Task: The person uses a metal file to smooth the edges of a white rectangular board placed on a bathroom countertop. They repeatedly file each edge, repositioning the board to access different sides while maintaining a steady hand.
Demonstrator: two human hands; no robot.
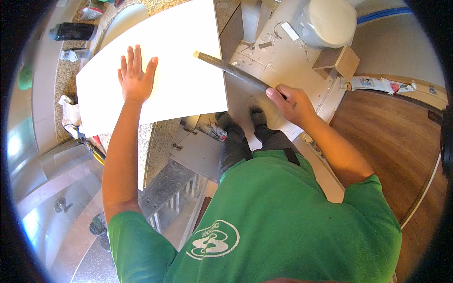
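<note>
My left hand (135, 81) lies flat on a large white board (184, 89), fingers spread. The board rests over a speckled granite countertop (158, 146), its right edge jutting past the counter. In my right hand (293, 104) is one end of a long, slim dark bar (236, 71) with a pale yellowish tip. That tip is over the board near its right edge; whether it touches the surface I cannot tell. What exact kind of tool the bar is does not show. My right fingers are wrapped round it, with the thumb on top.
A rounded pale container wrapped in plastic (330, 23) stands at the far right, near a small wooden box (343, 62). Scraps litter the tiled floor. A brown wooden panel (387, 141) is at right. A black bottle (75, 31) and yellow-handled tool (98, 156) are by the board.
</note>
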